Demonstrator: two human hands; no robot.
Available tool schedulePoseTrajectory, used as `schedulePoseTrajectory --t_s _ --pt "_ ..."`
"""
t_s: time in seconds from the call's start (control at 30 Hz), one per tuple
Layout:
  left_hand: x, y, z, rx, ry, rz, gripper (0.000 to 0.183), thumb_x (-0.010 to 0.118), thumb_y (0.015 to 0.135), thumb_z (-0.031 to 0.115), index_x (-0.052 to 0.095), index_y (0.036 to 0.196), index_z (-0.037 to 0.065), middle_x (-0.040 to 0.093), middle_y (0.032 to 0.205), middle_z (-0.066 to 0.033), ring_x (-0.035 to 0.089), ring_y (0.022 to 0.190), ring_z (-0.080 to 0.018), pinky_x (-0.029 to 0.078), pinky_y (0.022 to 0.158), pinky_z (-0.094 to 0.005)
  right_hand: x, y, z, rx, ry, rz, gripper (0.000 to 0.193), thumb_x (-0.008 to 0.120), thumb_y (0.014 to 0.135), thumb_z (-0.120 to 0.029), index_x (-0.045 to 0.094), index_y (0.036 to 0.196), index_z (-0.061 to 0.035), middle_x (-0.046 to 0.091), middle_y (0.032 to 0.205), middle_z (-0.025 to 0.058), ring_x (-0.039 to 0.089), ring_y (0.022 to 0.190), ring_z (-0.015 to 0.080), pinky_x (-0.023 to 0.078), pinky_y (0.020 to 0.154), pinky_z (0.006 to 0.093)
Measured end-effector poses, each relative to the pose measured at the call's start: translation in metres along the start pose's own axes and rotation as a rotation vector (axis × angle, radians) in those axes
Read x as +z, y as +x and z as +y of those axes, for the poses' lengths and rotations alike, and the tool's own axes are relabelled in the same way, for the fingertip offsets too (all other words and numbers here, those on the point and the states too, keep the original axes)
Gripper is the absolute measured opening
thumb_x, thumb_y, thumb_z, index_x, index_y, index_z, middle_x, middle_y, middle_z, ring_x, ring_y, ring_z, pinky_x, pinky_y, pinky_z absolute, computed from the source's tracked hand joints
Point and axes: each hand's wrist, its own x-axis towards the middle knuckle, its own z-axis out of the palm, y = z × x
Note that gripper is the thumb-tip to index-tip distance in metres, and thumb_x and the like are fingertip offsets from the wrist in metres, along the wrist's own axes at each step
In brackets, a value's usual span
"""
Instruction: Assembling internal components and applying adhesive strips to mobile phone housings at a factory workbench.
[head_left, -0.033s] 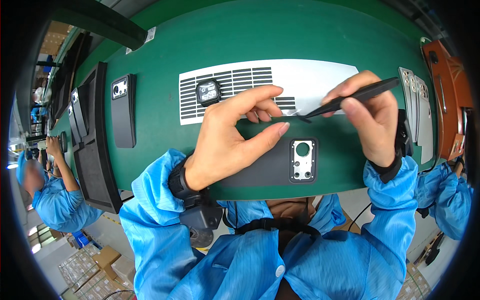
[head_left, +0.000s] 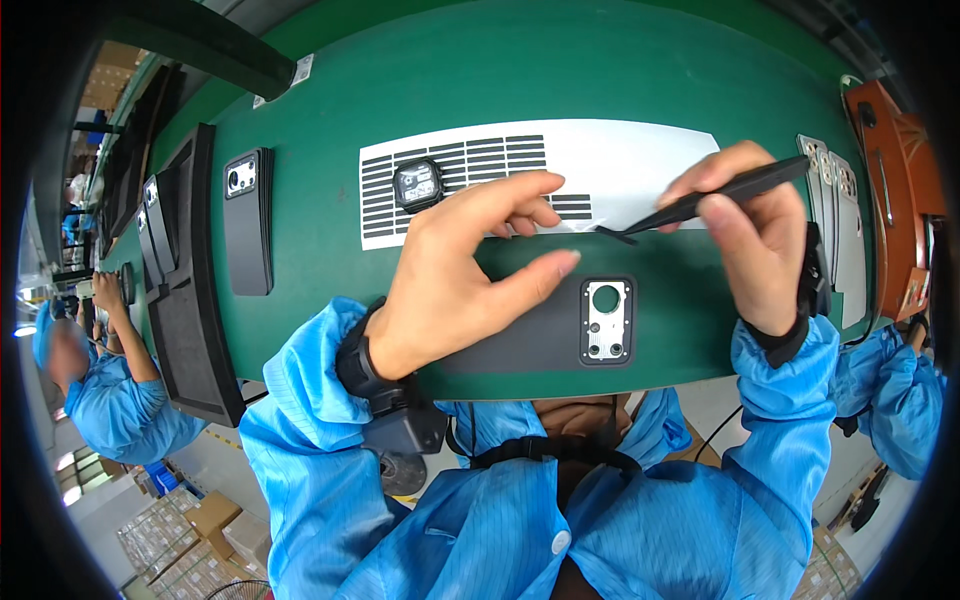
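Observation:
My right hand (head_left: 755,225) grips black tweezers (head_left: 730,192) with thumb and fingers. A short black strip (head_left: 618,237) is at their tip, by the near edge of a white sheet (head_left: 640,160) carrying rows of black strips. My left hand (head_left: 455,275) is held over that near edge, thumb and forefinger apart, holding nothing. Beneath and beside it lies a dark grey phone-back-shaped panel (head_left: 510,338), partly hidden by the hand. Its silver camera plate (head_left: 620,318) with round holes is at the right end. A small black square device with a watch-like face (head_left: 416,184) rests on the sheet.
A stack of similar dark panels (head_left: 250,225) lies at left, beside a black tray (head_left: 190,300). Light-coloured panels (head_left: 845,220) lie at right by an orange-brown box (head_left: 890,180). The green table (head_left: 450,70) carries these. Co-workers in blue (head_left: 120,405) sit at both sides.
My right hand and the tweezers have shifted slightly right. The black strip at the tip now shows more fully, at a slant. My left hand has barely moved.

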Motion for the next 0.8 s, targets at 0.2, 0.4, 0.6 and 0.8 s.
schedulePoseTrajectory --t_s 0.2,0.4,0.6,0.8 --pt "0.006 -0.020 0.004 0.429 0.582 -0.424 0.064 0.083 0.065 0.040 0.064 0.114 0.003 0.059 0.120 -0.0154 0.059 0.107 -0.0327 0.049 0.088 -0.0436 -0.017 -0.013 -0.006 0.311 -0.081 -0.074 0.013 0.057 0.098 -0.010 0.055 0.106 0.0000 0.063 0.098 0.0086 0.063 0.088 0.0149 0.053 0.080 0.0279" --pt "0.008 -0.021 0.001 0.422 0.548 -0.478 0.061 0.082 0.065 0.037 0.064 0.116 0.008 0.058 0.126 -0.0155 0.057 0.111 -0.0326 0.047 0.090 -0.0429 -0.006 -0.013 0.010 0.474 -0.112 -0.198 0.012 0.055 0.100 -0.011 0.055 0.104 -0.0003 0.058 0.093 0.0047 0.061 0.085 0.0115 0.052 0.078 0.0258" --pt "0.010 -0.020 0.003 0.430 0.560 -0.493 0.060 0.081 0.064 0.033 0.065 0.116 0.010 0.058 0.128 -0.0160 0.058 0.110 -0.0327 0.047 0.089 -0.0433 -0.005 -0.014 0.016 0.417 -0.176 -0.207 0.011 0.056 0.099 -0.010 0.055 0.102 0.0004 0.059 0.086 0.0052 0.062 0.082 0.0121 0.052 0.074 0.0267" --pt "0.012 -0.020 0.003 0.428 0.575 -0.498 0.061 0.081 0.064 0.035 0.065 0.116 0.009 0.058 0.128 -0.0156 0.057 0.109 -0.0326 0.047 0.087 -0.0429 -0.006 -0.011 0.021 0.365 -0.228 -0.209 0.010 0.057 0.098 -0.009 0.054 0.102 0.0004 0.060 0.082 0.0063 0.064 0.074 0.0131 0.052 0.068 0.0277"
